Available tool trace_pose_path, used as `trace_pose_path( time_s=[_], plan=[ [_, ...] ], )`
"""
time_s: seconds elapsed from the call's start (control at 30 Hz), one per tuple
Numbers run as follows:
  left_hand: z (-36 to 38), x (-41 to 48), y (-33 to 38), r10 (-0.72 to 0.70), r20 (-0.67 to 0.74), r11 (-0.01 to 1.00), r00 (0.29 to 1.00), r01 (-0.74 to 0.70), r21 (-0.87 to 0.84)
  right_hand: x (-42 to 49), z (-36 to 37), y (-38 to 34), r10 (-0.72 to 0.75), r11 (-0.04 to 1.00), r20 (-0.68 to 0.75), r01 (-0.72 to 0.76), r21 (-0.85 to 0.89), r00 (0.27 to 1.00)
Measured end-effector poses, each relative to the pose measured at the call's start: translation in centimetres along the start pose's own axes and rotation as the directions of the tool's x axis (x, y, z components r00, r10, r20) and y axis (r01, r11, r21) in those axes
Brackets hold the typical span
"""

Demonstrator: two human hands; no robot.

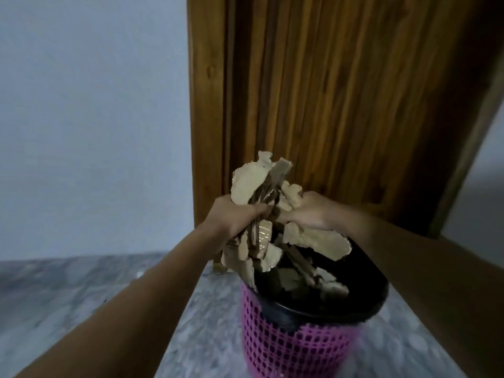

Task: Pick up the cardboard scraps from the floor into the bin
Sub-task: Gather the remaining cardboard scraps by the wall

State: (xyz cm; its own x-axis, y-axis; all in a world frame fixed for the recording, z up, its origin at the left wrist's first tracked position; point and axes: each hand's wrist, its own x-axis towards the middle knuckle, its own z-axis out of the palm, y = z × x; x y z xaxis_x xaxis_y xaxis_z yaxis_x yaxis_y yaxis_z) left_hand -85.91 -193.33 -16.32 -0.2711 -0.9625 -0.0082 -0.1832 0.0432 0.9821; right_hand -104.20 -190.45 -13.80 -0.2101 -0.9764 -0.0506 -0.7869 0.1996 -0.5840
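While our left grip [234, 214] and right grip [313, 214] both clutch one bunch of cardboard scraps [251, 184], we're right above one pink bin [294, 347].

Both hands, left hand [231, 214] and right hand [311, 212], around cardboard scraps [251, 184] above pink bin [294, 347].

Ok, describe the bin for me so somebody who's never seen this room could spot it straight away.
Look for the tall wooden door against the pale wall. On the grey speckled floor just in front of it stands the bin. It is the only pink mesh basket there, lined with a black bag and part filled with torn cardboard scraps.
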Motion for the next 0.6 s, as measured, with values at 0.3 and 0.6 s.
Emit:
trace_pose_path(
  time_s=[0.3, 0.6],
  plan=[
    [11.7, 3.8, -5.4, -0.174, -0.055, 0.889, 0.983, 0.181, 0.421, 2.4, 1.1, 15.1, 0.206, 0.977, 0.215, -0.213, 0.01, 0.954],
    [12.4, 1.9, -7.3, 0.493, -0.175, 0.606, 0.852, -0.192, 0.772, 5.1, 0.9, 18.9, 0.091, 0.856, -0.208, -0.183, -0.484, 0.974]
  ],
)
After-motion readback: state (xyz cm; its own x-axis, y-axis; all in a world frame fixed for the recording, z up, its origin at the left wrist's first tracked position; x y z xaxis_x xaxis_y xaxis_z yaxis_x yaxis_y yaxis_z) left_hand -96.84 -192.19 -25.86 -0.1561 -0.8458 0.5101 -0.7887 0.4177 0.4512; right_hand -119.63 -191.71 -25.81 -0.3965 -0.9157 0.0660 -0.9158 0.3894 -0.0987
